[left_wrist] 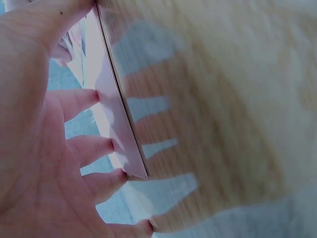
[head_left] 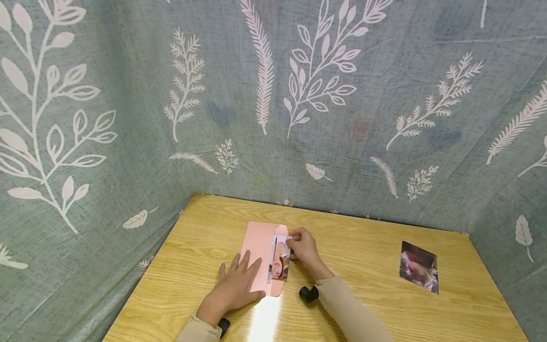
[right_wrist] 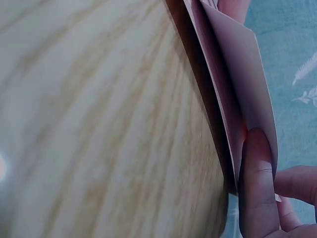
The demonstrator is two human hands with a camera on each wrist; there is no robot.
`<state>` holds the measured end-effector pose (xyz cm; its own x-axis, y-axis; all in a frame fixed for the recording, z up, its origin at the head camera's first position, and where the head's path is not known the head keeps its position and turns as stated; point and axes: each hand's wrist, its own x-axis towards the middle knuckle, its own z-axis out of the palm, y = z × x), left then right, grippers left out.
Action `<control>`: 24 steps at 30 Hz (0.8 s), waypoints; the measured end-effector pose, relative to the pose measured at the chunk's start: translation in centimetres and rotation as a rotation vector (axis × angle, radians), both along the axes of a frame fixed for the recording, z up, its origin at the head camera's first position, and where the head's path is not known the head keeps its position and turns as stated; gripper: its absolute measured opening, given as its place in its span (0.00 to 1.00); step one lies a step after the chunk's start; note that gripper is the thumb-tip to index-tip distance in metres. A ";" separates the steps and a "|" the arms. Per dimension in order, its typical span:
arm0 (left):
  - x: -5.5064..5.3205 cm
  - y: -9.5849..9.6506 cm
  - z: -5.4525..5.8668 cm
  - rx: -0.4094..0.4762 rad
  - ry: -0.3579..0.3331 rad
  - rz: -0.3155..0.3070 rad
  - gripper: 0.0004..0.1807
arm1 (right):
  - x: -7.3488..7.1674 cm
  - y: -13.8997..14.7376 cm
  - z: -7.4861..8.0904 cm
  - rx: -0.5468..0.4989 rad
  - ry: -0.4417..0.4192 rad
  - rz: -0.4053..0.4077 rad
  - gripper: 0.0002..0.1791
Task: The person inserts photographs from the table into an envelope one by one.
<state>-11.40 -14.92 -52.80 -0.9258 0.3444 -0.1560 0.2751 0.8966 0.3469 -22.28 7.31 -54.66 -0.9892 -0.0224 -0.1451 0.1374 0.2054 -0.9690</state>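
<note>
The pink envelope (head_left: 258,240) lies flat on the wooden table (head_left: 363,280), closer to the far left corner than to the far right corner, with its far end near the far edge. Its mouth faces the table's right edge, and a small flap (head_left: 275,288) projects at the near end of that mouth.

The photo (head_left: 278,270) lies at the mouth, its long side parallel to the mouth. I cannot tell how far it sits inside.

My left hand (head_left: 237,288) presses on the envelope, with fingers spread apart. The thumb is at the envelope's near edge; the little fingertip touches the table just beside the envelope's left side.

My right hand (head_left: 305,249) pinches the photo between thumb and fingers, at its right side toward the far end. In the right wrist view, one finger rests against a raised pale layer; I cannot tell whether that is photo or flap.

A second photo (head_left: 419,267) lies flat near the far right corner, skewed to the edges, well apart from both hands. Beige sleeves (head_left: 352,311) cover my forearms. A grey-green curtain (head_left: 256,180) with white leaf prints stands behind the far edge.
</note>
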 end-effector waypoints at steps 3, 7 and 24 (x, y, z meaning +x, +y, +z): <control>0.0 0.0 -0.1 -0.003 0.000 0.000 0.49 | 0.1 -0.3 -0.1 0.004 -0.003 -0.005 0.11; 0.0 0.0 -0.1 -0.002 -0.002 0.001 0.49 | 0.1 -0.7 -0.1 0.013 0.006 -0.010 0.11; 0.0 -0.1 -0.1 0.007 0.000 0.001 0.50 | 0.1 -1.3 -0.2 0.029 0.018 -0.004 0.11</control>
